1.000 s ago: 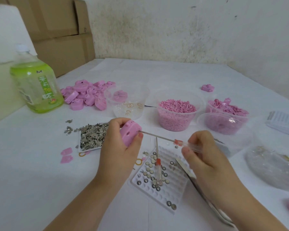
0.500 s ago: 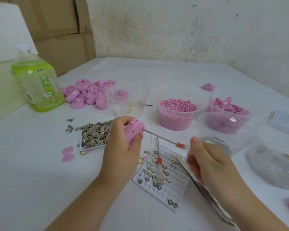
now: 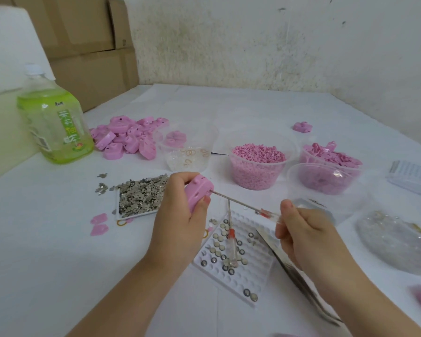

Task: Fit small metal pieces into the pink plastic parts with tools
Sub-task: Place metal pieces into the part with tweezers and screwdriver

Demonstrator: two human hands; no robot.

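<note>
My left hand (image 3: 178, 220) grips a pink plastic part (image 3: 199, 190) above the table. My right hand (image 3: 301, 234) holds a small screwdriver (image 3: 243, 204) with a clear, red-banded handle; its thin metal shaft reaches left and its tip touches the side of the pink part. A white dimpled tray (image 3: 255, 271) with several round metal discs lies below the hands. A second small screwdriver (image 3: 231, 242) rests on that tray. A flat tray of small silvery metal pieces (image 3: 141, 195) sits just left of my left hand.
A pile of pink parts (image 3: 129, 137) lies at the back left beside a green drink bottle (image 3: 54, 122). Clear tubs hold pink pellets (image 3: 258, 164), pink pieces (image 3: 331, 159) and small rings (image 3: 187, 154). Metal tweezers (image 3: 297, 276) lie under my right forearm. Cardboard boxes stand at the far left.
My right hand has slid back down the screwdriver handle and lowered a little. The pink part has tilted slightly in my left hand, with the tip still against it.
</note>
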